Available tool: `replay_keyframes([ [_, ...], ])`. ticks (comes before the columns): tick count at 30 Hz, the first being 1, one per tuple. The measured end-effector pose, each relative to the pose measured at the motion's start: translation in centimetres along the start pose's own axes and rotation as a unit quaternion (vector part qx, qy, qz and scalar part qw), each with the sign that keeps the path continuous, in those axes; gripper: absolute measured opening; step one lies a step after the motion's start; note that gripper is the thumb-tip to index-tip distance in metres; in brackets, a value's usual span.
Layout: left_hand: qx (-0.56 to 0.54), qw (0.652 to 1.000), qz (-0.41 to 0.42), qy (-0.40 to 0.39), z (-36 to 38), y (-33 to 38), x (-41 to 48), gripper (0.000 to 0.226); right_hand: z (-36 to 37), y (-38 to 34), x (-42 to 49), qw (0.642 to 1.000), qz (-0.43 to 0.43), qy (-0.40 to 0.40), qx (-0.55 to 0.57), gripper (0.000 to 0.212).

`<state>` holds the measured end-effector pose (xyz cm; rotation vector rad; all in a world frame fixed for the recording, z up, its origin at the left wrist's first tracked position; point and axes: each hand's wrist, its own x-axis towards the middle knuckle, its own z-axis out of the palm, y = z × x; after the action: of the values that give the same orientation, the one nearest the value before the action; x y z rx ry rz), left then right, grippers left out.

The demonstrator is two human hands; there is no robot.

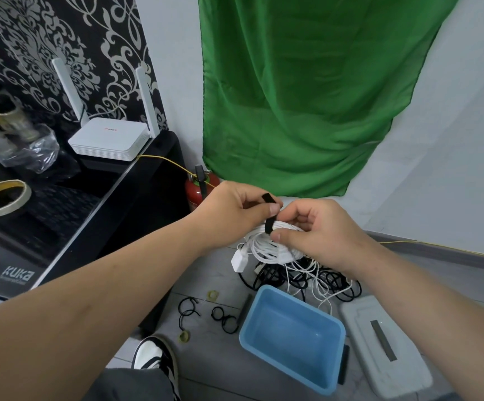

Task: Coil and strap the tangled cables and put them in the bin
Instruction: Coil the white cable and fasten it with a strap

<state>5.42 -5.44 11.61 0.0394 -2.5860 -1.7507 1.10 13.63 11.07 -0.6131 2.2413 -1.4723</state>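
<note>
Blue plastic, the bin (292,337) sits nearest me at about 5 o'clock on the grey floor, with nothing in it. At 4 o'clock, just beside it, lies a white lid (385,345). At 7 o'clock I see small black ties (224,319) scattered on the floor, and a shoe (151,357) below them. Past the bin, a tangle (307,280) of black and white cables lies on the floor. Above that, I hold a white coil (272,246) in the air. My left hand (235,212) pinches the upper end of a black strap (270,211); my right hand (316,230) clamps the coil, thumb pressing the strap's lower end against it. Farther off at 12 o'clock hangs a green cloth (307,96); a router (107,137) stands at 10 o'clock.
</note>
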Motion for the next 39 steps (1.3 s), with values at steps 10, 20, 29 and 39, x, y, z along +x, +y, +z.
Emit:
replay_keyframes([
  [10, -0.088, 0.992, -0.086, -0.002, 0.3, 0.3, 0.4, 0.009, 0.3, -0.5, -0.2, 0.998, -0.011, 0.044, -0.044, 0.018],
  [20, -0.094, 0.987, -0.123, 0.031, 0.7, 0.6, 0.8, 0.018, 0.4, -1.1, -0.4, 0.994, -0.01, 0.094, -0.059, 0.024],
  [29, 0.055, 0.996, -0.064, -0.018, 0.7, 1.1, 0.3, 0.03, 0.1, -1.0, -0.5, 0.993, -0.009, 0.104, -0.062, 0.022],
  [39, 0.083, 0.986, -0.134, -0.054, 1.4, 0.2, 0.6, 0.039, 0.5, 0.6, 0.2, 0.988, -0.059, 0.062, -0.125, 0.016],
])
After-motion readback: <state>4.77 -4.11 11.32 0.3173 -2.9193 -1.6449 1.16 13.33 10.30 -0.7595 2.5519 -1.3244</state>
